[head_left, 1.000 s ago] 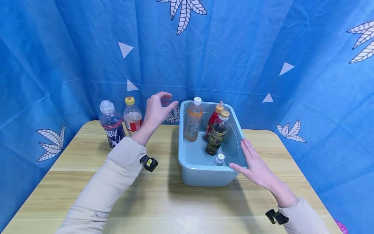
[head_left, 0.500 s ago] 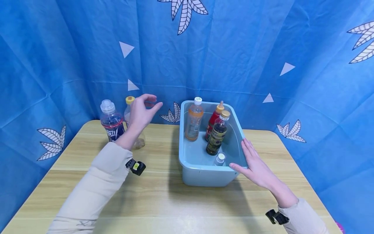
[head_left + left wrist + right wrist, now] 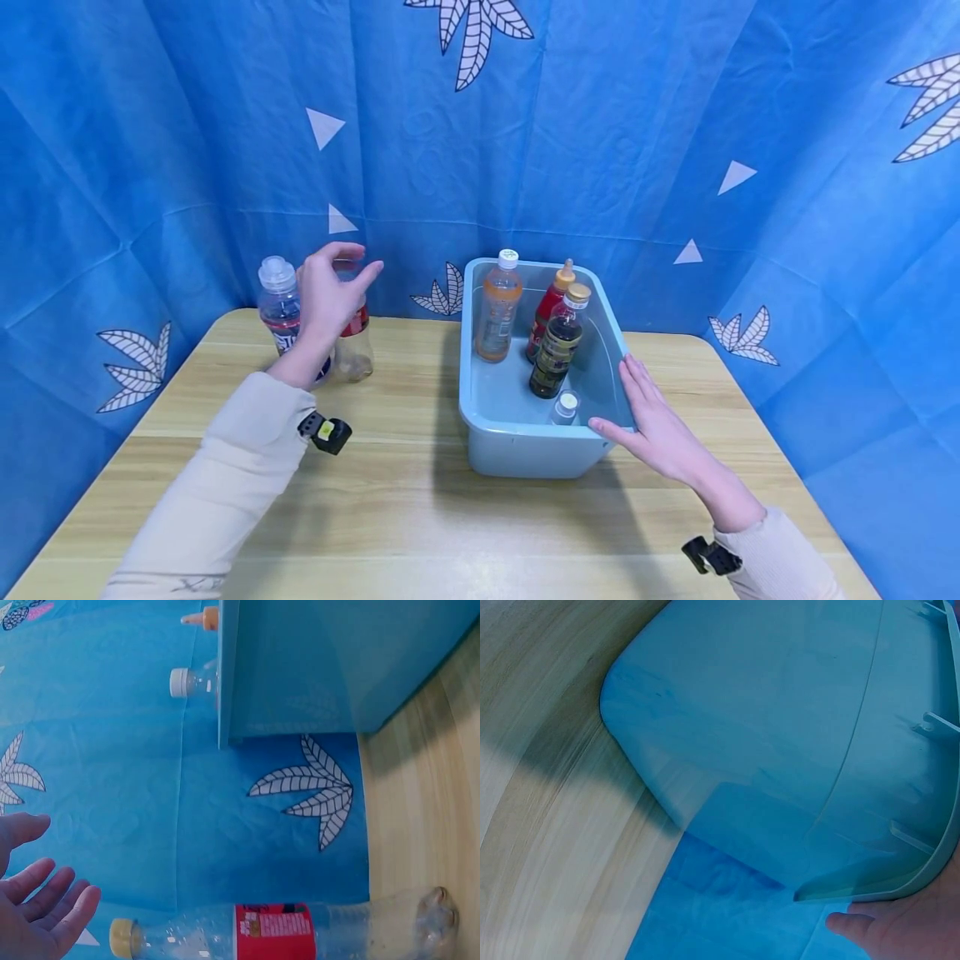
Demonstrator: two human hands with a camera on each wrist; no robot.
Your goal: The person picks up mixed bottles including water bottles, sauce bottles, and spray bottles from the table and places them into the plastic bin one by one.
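My left hand (image 3: pixel 324 298) is at the back left with curved fingers and thumb spread apart, holding nothing. It overlaps a clear plastic bottle (image 3: pixel 352 360) with a red label in the head view. In the left wrist view that bottle's yellow cap (image 3: pixel 124 938) lies a short way from the fingers. Partly behind the hand and wrist stands a bottle with a dark blue label (image 3: pixel 279 307) and clear domed cap. My right hand (image 3: pixel 663 429) rests on the right front corner of a light blue plastic bin (image 3: pixel 525 454), fingers straight along its side, thumb at the front rim.
Inside the bin stand an orange drink bottle (image 3: pixel 498 312), a red squeeze bottle (image 3: pixel 546 312), a dark sauce bottle (image 3: pixel 556 350) and a small white-capped bottle (image 3: pixel 566 407). The wooden table (image 3: pixel 420 533) meets a blue patterned curtain (image 3: pixel 600 150) at the back.
My left hand has moved left from beside the bin, past the yellow-capped bottle, and now hides its top in the head view. The right hand and the bin stay put.
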